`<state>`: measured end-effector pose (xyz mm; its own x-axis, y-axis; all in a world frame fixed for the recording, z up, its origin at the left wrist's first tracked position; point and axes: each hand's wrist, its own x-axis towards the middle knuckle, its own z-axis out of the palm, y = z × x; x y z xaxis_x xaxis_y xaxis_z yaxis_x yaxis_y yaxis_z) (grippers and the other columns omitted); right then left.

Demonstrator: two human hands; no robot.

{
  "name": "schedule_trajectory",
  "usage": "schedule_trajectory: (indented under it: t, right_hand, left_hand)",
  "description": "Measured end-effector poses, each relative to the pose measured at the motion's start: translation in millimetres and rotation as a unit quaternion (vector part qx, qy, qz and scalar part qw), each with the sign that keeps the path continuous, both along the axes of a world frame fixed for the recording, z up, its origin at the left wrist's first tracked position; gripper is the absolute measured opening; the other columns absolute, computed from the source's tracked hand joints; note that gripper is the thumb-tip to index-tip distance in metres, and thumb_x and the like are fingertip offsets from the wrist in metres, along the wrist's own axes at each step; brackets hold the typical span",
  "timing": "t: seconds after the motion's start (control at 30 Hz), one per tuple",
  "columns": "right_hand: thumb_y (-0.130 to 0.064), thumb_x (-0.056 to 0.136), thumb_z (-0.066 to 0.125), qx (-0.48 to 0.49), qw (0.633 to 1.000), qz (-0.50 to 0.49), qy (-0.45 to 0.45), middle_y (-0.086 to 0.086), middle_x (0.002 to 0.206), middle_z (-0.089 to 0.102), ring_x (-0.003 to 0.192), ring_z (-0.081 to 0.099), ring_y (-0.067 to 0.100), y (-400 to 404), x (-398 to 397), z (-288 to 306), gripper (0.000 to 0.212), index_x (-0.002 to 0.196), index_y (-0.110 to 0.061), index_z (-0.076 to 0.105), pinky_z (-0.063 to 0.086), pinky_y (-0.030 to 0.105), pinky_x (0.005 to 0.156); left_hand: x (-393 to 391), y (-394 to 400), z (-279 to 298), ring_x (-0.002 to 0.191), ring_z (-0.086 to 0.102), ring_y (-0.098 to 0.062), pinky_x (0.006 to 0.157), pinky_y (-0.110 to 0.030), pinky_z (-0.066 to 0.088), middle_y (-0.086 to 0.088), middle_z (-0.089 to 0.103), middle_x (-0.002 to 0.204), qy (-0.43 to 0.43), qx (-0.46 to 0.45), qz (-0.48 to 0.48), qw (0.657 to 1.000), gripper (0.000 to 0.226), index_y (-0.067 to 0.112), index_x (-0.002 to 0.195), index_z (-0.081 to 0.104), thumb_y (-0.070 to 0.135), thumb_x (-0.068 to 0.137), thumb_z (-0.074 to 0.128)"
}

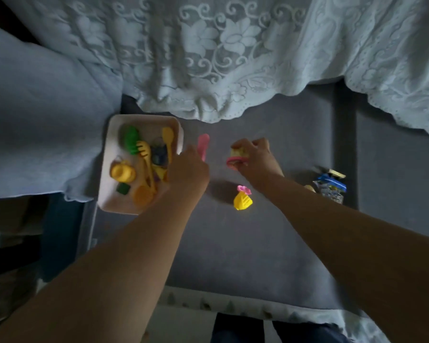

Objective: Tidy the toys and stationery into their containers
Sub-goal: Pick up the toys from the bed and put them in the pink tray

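Plastic is what you are dealing with throughout: small moulded toy pieces, light and stiff, smooth enough to skid off the fingertips if you pinch them only at an edge. Your left hand (187, 167) has its fingers curled round the lower end of a pink toy spoon (203, 146), whose bowl sticks up just beside the right rim of the white tray (104, 167). That tray already holds a yellow spoon (168, 142), a green piece (131, 141), a yellow cup (122, 172) and other orange and dark bits. Your right hand (254, 157) grips a yellow-and-pink toy (237, 155) from above, fingers wrapped over its top; the frame is blurred, so what that toy is I can only guess, perhaps a play-food piece. A yellow fish-shaped toy (243, 199) with a pink end lies loose on the grey mat (282, 243), between your forearms and near the tray. A blue packet (330, 186) sits well apart to the right. For the loose yellow toy, take it across its broad middle rather than by the pink tip, which looks thin. Nothing here seems fragile or heavy, so a light pinch should carry each piece to the tray.
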<state>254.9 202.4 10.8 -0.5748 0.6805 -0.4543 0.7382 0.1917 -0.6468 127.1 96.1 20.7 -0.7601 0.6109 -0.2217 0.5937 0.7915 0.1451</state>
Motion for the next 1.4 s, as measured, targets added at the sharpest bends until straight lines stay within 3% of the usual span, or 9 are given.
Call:
schedule_trajectory:
  t: [0.07,0.2,0.4,0.53,0.7,0.87,0.97,1.13,1.4]
  right_hand:
    - [-0.036,0.078,0.074,-0.016,0.999,0.028,0.027,0.003,0.122,0.039,0.100,0.059,0.028,-20.3,-32.1,10.3,0.043,0.118,-0.036,0.058,0.047,0.030,0.090]
    - [-0.039,0.081,0.071,-0.041,0.994,0.098,0.037,0.001,0.118,0.038,0.098,0.058,0.025,-63.2,-86.3,21.8,0.045,0.123,-0.040,0.054,0.041,0.024,0.079]
    - [-0.033,0.086,0.065,-0.033,0.975,0.219,-0.015,0.009,0.133,0.044,0.117,0.053,0.030,-100.8,-113.7,23.9,0.059,0.140,-0.039,0.042,0.044,0.032,0.092]
    - [-0.022,0.091,0.058,-0.011,0.979,0.192,-0.059,0.007,0.136,0.041,0.120,0.052,0.028,-87.2,-85.7,8.8,0.060,0.144,-0.035,0.035,0.049,0.037,0.094]
    - [-0.016,0.089,0.056,0.019,0.981,0.147,-0.128,0.008,0.138,0.039,0.120,0.053,0.033,-51.8,-27.1,-2.4,0.056,0.141,-0.029,0.040,0.046,0.040,0.098]
    - [-0.014,0.087,0.056,0.045,0.982,0.083,-0.161,0.009,0.133,0.043,0.116,0.054,0.033,-19.3,40.3,-9.7,0.049,0.133,-0.028,0.050,0.048,0.040,0.095]
    - [-0.013,0.090,0.049,0.094,0.974,0.052,-0.198,0.013,0.125,0.050,0.118,0.052,0.036,-6.0,71.4,-16.0,0.034,0.120,-0.024,0.059,0.046,0.041,0.094]
    - [-0.001,0.083,0.050,0.111,0.975,0.042,-0.187,0.010,0.125,0.050,0.125,0.039,0.032,4.6,121.7,-28.8,0.039,0.115,-0.021,0.063,0.044,0.042,0.097]
    - [0.001,0.083,0.054,0.123,0.965,0.103,-0.207,0.005,0.128,0.045,0.124,0.036,0.030,7.7,150.1,-46.2,0.048,0.121,-0.026,0.060,0.042,0.041,0.094]
  left_hand:
    - [-28.6,-22.2,8.3,0.092,0.062,-0.034,0.070,-0.036,0.041,-0.013,0.063,0.099,-0.051,-0.032,0.026,0.998,0.028,0.011,0.117,0.052,0.020,0.091,0.047]
    - [-75.7,-68.8,16.8,0.105,0.060,-0.035,0.087,-0.043,0.044,-0.013,0.065,0.108,0.000,-0.084,0.067,0.994,0.029,0.013,0.118,0.052,0.030,0.100,0.038]
    - [-106.1,-123.1,11.7,0.098,0.062,-0.033,0.080,-0.043,0.052,-0.010,0.063,0.108,-0.024,-0.093,0.089,0.991,0.036,0.014,0.120,0.049,0.040,0.096,0.041]
    - [-89.5,-122.0,3.7,0.111,0.058,-0.032,0.088,-0.046,0.051,-0.012,0.057,0.122,-0.040,-0.092,0.055,0.993,0.040,0.015,0.135,0.041,0.030,0.098,0.042]
    - [-44.2,-92.0,0.9,0.098,0.061,-0.027,0.081,-0.036,0.053,-0.009,0.064,0.107,-0.009,-0.072,-0.009,0.997,0.026,0.016,0.119,0.052,0.025,0.094,0.049]
    - [19.8,-59.2,-12.2,0.109,0.056,-0.028,0.085,-0.036,0.049,-0.010,0.058,0.118,-0.057,-0.041,-0.101,0.992,0.036,0.014,0.127,0.046,0.020,0.092,0.053]
    - [56.4,-45.3,-26.2,0.117,0.050,-0.030,0.092,-0.037,0.045,-0.013,0.051,0.126,-0.130,-0.022,-0.103,0.986,0.048,0.016,0.135,0.042,0.021,0.090,0.057]
    - [102.1,-24.4,-48.4,0.117,0.049,-0.030,0.096,-0.035,0.040,-0.011,0.047,0.131,-0.176,-0.048,-0.136,0.974,0.066,0.022,0.139,0.038,0.024,0.081,0.070]
    - [122.7,-8.8,-59.9,0.109,0.053,-0.031,0.088,-0.036,0.044,-0.010,0.044,0.126,-0.155,-0.048,-0.077,0.984,0.045,0.020,0.122,0.052,0.019,0.082,0.072]
